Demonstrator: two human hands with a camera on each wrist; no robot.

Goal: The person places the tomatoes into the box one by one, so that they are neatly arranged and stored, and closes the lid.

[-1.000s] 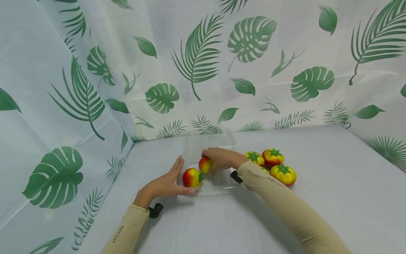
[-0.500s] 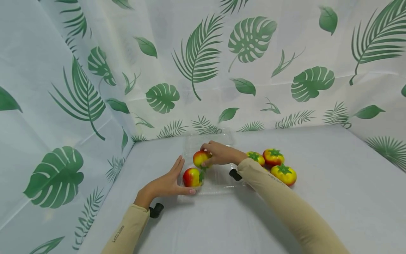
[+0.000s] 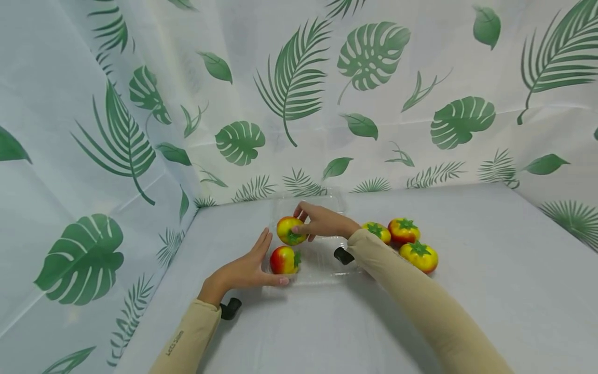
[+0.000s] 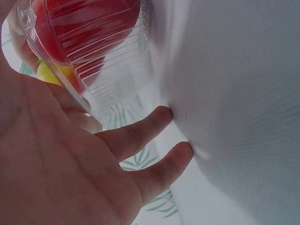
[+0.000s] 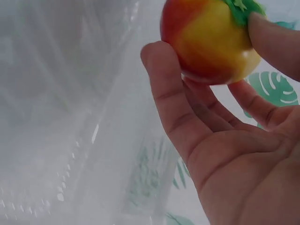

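A red-and-yellow tomato (image 3: pixel 290 231) with a green leafy top is pinched between the thumb and fingers of my right hand (image 3: pixel 324 221), above the back left of a clear plastic clamshell box (image 3: pixel 322 259). In the right wrist view the same tomato (image 5: pixel 211 42) sits at the fingertips. A second tomato (image 3: pixel 283 261) lies in the front left of the box, red side showing through the ribbed wall in the left wrist view. My left hand (image 3: pixel 245 267) rests spread around the box's left front corner, its fingers straight; two fingertips (image 4: pixel 161 115) touch the table.
Several more tomatoes (image 3: pixel 419 256) sit together on the white table (image 3: pixel 490 291) right of the box, partly behind my right sleeve. The raised clear lid (image 3: pixel 308 202) stands toward the leaf-printed back curtain (image 3: pixel 289 88).
My right hand has shifted left and back with its tomato, which has turned so its green top faces the camera. The left hand has stayed at the box.
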